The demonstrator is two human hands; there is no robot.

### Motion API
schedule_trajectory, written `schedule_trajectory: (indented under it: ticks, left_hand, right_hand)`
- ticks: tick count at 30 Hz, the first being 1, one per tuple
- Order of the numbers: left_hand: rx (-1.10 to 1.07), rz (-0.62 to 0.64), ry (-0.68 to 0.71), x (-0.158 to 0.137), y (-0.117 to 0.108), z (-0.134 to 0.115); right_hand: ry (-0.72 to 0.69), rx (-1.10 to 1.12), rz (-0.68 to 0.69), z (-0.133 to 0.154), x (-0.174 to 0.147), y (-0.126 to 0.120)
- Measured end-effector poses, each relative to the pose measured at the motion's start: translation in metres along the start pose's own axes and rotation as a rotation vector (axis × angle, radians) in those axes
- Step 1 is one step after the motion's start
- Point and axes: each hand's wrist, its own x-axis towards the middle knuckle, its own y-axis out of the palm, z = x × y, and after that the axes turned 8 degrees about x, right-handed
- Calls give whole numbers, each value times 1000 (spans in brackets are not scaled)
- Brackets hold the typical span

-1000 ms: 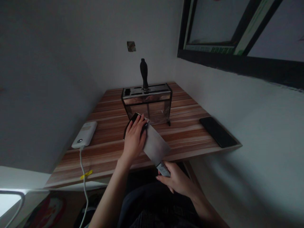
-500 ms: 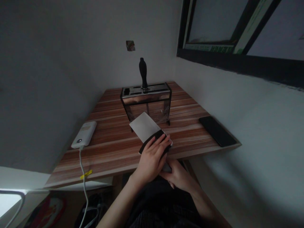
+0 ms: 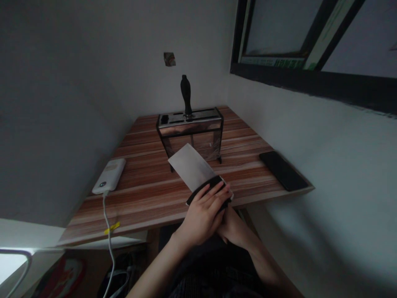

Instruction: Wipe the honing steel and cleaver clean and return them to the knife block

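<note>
A broad cleaver (image 3: 192,166) with a flat grey blade points up and left, away from me over the table's near edge. Its tip end lies in front of the knife block. My left hand (image 3: 204,213) presses a black cloth-like piece (image 3: 206,185) with a pale edge across the blade near the handle, fingers laid over it. Below it, my right hand (image 3: 234,227) is closed where the handle is; the handle itself is hidden. The left thumb cannot be seen.
A knife block (image 3: 190,130) with clear sides and a black-handled tool (image 3: 185,95) stands on the wood-grain table (image 3: 133,207). A white power bank (image 3: 110,176) with a cable (image 3: 109,238) lies left; a black phone (image 3: 283,170) lies right, near the wall.
My left hand and the black piece have slid down the blade toward the handle, right and nearer me. More of the blade shows. The grey handle between my hands is now covered.
</note>
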Motion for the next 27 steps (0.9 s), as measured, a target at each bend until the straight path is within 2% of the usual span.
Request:
schedule_trajectory:
  ticks: [5,17,22,27]
  left_hand:
    - [50,-69,-119,5,-8,15]
    - [167,-309,-332,15,-32,77]
    - [171,-322,-358,14,-33,84]
    - [172,-303,-338,10,-29,79]
  right_hand:
    - [0,38,40,-1,0,2]
    - [86,44,93,-2,-3,8]
    - [77,58,97,-3,-4,8]
    - [81,71,120,-4,-4,8]
